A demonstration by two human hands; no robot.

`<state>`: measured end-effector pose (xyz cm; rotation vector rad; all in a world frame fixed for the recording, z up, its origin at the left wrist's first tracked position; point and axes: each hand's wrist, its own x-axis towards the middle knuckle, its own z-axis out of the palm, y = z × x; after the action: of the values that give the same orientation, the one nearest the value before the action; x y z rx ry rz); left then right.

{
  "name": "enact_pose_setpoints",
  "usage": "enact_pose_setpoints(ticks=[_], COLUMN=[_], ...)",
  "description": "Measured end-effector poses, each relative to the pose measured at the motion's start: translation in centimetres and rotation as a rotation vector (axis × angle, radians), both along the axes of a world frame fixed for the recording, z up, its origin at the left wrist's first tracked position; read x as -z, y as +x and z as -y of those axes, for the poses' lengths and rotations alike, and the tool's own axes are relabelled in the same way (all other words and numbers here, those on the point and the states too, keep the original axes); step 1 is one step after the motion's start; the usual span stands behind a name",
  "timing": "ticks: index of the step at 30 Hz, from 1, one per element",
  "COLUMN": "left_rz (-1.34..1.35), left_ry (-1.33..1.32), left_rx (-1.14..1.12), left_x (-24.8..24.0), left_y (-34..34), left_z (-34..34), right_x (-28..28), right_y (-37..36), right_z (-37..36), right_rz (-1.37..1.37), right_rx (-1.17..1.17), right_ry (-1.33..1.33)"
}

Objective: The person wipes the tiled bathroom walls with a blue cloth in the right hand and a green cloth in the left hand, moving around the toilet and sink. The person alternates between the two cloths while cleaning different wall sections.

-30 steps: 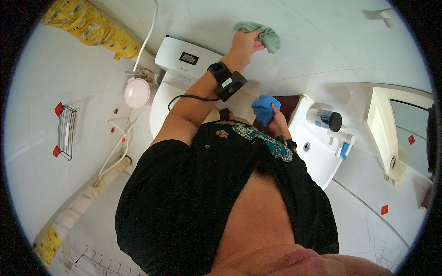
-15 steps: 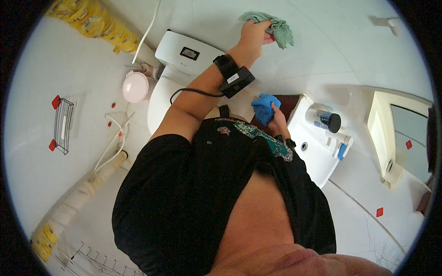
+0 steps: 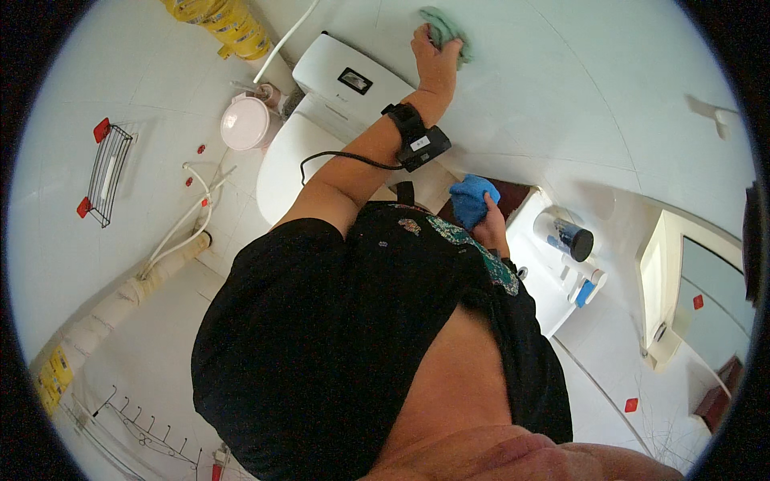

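Observation:
My left hand (image 3: pixel 437 58) grips a green cloth (image 3: pixel 443 30) against the pale wall, above and to the right of the toilet cistern (image 3: pixel 333 76). A black strap with a small black box (image 3: pixel 425 149) is on that wrist, and a dark cable runs from it. Lower and to the right, close to my body, my right hand (image 3: pixel 492 229) is closed around a bunched blue cloth (image 3: pixel 472 200). That cloth is beside the left end of the white washbasin (image 3: pixel 549 264).
A dark cylindrical container (image 3: pixel 571 239) and a white tap (image 3: pixel 587 280) stand at the basin. A pink lidded bucket (image 3: pixel 245 123) is left of the toilet. A wire rack (image 3: pixel 111 175) hangs on the left wall, and a mirror cabinet (image 3: pixel 662 264) is at the right.
My left hand has moved the green cloth upward and slightly left along the wall, with the fingers now spread over it. My right hand still holds the blue cloth. The whole view has turned slightly.

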<state>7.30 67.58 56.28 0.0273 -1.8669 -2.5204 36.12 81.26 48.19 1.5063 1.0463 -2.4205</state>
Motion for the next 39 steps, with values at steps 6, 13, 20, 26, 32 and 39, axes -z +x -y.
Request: enact_pose_setpoints(ticks=[6, 13, 20, 26, 32, 39], left_rz=[0.063, 0.25, 0.459, 0.828, 1.144, 1.149], left_ry=[0.138, 0.439, 0.631, 0.605, 0.57, 0.792], left_rx=[-0.219, -0.266, -0.223, -0.129, -0.058, -0.073], left_x=[-1.4, 6.8, 14.6, 16.1, 12.6, 12.7], left_y=[-1.1, -8.0, -11.9, -7.6, 1.5, 0.1], left_z=[-1.0, 1.4, 3.2, -0.5, -8.1, -7.0], right_x=[1.1, 0.5, -0.2, 0.2, 0.0, -0.3], right_y=[-0.2, -1.7, -1.2, 0.0, -0.4, -1.5], right_z=[-0.3, -0.1, -0.5, -1.0, -1.5, -1.2], right_rz=[-0.032, 0.024, -0.006, -0.021, 0.026, 0.039], right_rx=[-0.09, 0.022, 0.014, 0.071, 0.072, 0.095], right_ry=[-0.017, 0.024, 0.035, 0.018, 0.062, 0.079])
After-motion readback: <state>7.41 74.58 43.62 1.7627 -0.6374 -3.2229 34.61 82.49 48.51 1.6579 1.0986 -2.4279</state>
